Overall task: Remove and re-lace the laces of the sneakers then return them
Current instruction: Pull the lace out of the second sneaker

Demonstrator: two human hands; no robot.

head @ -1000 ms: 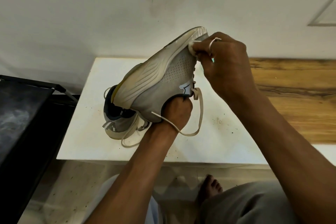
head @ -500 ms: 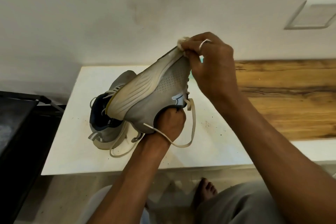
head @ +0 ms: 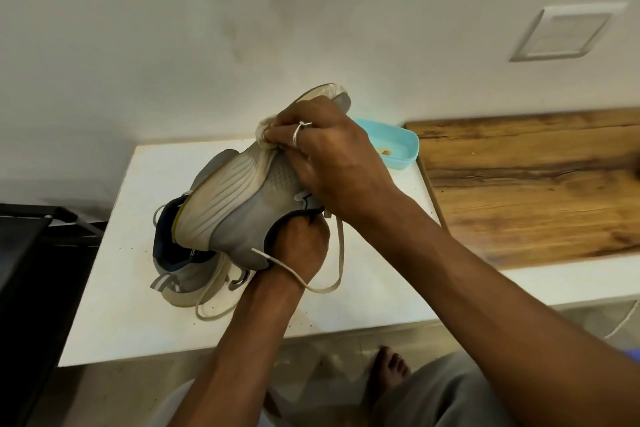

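Free passage is left along the white table's (head: 114,315) near edge; the left middle is blocked by a resting sneaker (head: 187,277), the far right corner by a turquoise tray (head: 403,161).

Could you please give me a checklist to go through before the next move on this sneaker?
1. Held sneaker steadied, left hand in its opening: ok.
2. Right hand grip on the cloth: ok.
3. Lace clear of the arm: not ok, it lies across the left wrist.
4. Second sneaker resting on the table: ok.
5. Eyelets threaded: cannot tell, they face away.
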